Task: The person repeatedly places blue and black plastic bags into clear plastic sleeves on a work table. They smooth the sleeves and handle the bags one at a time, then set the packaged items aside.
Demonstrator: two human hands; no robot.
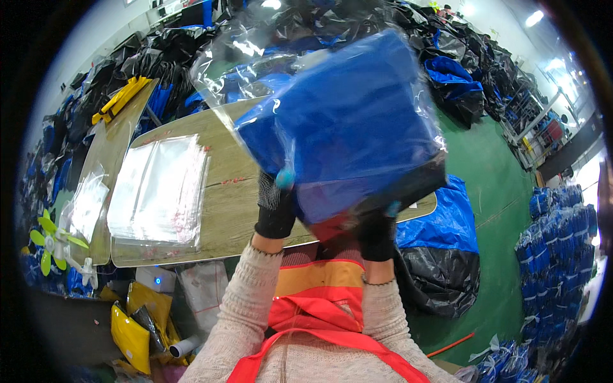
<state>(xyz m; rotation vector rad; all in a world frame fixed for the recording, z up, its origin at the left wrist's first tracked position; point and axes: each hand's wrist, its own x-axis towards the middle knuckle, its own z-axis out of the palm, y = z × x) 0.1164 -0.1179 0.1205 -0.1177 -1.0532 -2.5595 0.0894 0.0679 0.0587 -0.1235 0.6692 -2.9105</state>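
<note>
I hold up a clear plastic bag (pixel 214 73) with a folded blue and black sheet (pixel 351 121) inside it. The open-looking, loose end of the bag spreads to the upper left, past the blue fabric. My left hand (pixel 274 207), in a black glove with a light blue fingertip, grips the bag's lower left edge. At the lower right edge my right hand (pixel 377 235), gloved alike, is closed on the bag; most of its fingers are hidden behind it. The packet is tilted above the wood-patterned table (pixel 233 159), slightly blurred by motion.
A stack of flat clear bags (pixel 159 191) lies on the table's left part. A blue and black bundle (pixel 440 255) sits on the green floor (pixel 495 166) at right. Blue tied bundles (pixel 555 249) pile up farther right. A green-bladed fan (pixel 51 242) is clipped at left, above yellow packets (pixel 131 338).
</note>
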